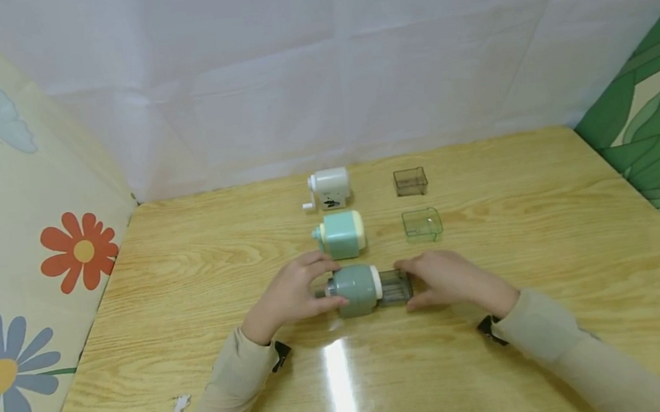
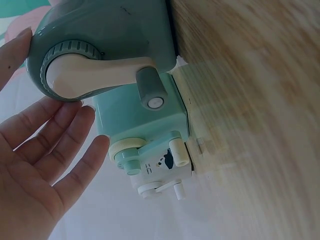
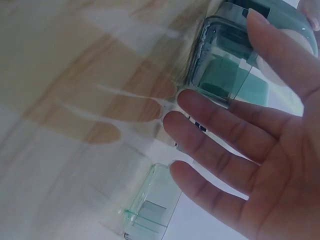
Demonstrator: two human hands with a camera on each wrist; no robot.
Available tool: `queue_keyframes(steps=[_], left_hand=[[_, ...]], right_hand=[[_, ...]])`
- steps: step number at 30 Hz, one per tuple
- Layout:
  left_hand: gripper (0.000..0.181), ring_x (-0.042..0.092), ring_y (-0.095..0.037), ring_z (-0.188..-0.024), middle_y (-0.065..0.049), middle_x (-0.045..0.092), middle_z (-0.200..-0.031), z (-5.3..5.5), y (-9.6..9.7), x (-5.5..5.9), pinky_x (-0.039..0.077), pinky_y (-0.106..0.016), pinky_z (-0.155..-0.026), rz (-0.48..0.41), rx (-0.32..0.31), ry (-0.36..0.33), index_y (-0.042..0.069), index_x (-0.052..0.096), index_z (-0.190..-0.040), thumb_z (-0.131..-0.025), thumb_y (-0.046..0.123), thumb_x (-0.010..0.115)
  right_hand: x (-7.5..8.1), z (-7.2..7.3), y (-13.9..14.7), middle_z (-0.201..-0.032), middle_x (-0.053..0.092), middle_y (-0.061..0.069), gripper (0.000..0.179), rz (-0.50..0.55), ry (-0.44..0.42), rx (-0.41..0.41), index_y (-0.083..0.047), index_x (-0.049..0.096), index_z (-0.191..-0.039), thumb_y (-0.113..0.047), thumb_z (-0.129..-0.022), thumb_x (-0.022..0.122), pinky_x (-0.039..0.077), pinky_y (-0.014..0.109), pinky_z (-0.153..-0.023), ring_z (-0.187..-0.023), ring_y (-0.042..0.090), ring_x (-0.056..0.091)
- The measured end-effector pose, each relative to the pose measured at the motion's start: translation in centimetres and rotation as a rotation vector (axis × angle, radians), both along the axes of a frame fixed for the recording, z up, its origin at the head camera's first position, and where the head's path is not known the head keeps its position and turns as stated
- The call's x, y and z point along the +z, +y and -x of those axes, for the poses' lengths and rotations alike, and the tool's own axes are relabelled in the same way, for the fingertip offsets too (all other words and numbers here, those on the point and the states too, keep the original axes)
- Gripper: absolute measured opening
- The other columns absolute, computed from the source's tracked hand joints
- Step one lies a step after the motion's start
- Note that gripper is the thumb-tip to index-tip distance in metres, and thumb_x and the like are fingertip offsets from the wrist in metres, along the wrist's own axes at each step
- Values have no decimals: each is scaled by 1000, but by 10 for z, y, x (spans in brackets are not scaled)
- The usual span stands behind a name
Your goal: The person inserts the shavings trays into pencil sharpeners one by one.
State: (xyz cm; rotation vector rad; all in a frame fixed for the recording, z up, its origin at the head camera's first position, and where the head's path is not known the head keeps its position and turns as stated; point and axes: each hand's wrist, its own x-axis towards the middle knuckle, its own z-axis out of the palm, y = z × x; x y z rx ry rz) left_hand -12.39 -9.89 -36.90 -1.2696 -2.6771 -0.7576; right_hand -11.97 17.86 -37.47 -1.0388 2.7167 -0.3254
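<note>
A dark green crank pencil sharpener (image 1: 356, 292) stands nearest the person. My left hand (image 1: 293, 292) holds its crank end between thumb and fingers; the cream crank (image 2: 100, 75) shows in the left wrist view. From the opposite end sticks a clear dark shavings drawer (image 1: 395, 288), partly out of the body. My right hand (image 1: 449, 279) pinches this drawer's outer end, thumb on one side and index finger on the other. Its remaining fingers are spread. Behind stand a mint pencil sharpener (image 1: 342, 235) and a white pencil sharpener (image 1: 333, 187).
To the right of the two rear sharpeners lie a clear green drawer (image 1: 422, 224) and a clear brown drawer (image 1: 411, 183), both separate. A small white worn patch (image 1: 182, 404) marks the wooden table (image 1: 141, 360) at front left. White cloth (image 1: 293, 89) hangs behind.
</note>
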Motion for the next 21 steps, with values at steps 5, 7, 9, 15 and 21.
queue_keyframes(steps=[5, 7, 9, 15, 21], left_hand=[[53, 59, -20, -94, -10, 62, -107, 0, 0, 0, 51, -26, -80, -1, 2, -5, 1, 64, -107, -71, 38, 75], [53, 59, -20, -94, -10, 62, -107, 0, 0, 0, 50, -26, -81, -1, 2, -4, 1, 63, -107, -71, 38, 75], [53, 59, -20, -95, -10, 62, -107, 0, 0, 0, 50, -27, -81, -1, 3, -3, 1, 63, -107, -71, 38, 75], [53, 59, -20, -95, -10, 62, -107, 0, 0, 0, 50, -27, -82, 0, 2, 5, 1, 64, -107, -71, 39, 75], [53, 58, -20, -96, -11, 62, -107, 0, 0, -1, 50, -28, -83, 0, 0, 6, 1, 64, -107, -71, 38, 75]], right_hand=[[-1, 0, -3, -106, 63, 20, 70, 0, 7, 11, 6, 53, -119, -39, -71, 74, 52, 42, -78, -89, 30, 62], [-1, 0, -4, -106, 63, 20, 70, 0, 6, 11, 6, 53, -119, -39, -71, 74, 52, 42, -78, -89, 30, 62], [-1, 0, -5, -107, 63, 20, 70, 2, 4, 10, 6, 53, -119, -39, -71, 74, 52, 42, -78, -89, 30, 62], [-1, 0, -9, -106, 63, 19, 69, 8, 4, 11, 6, 53, -119, -39, -71, 74, 52, 41, -78, -89, 29, 63], [-1, 0, -10, -106, 63, 19, 69, 8, 12, 13, 7, 54, -118, -39, -71, 74, 53, 40, -77, -88, 28, 63]])
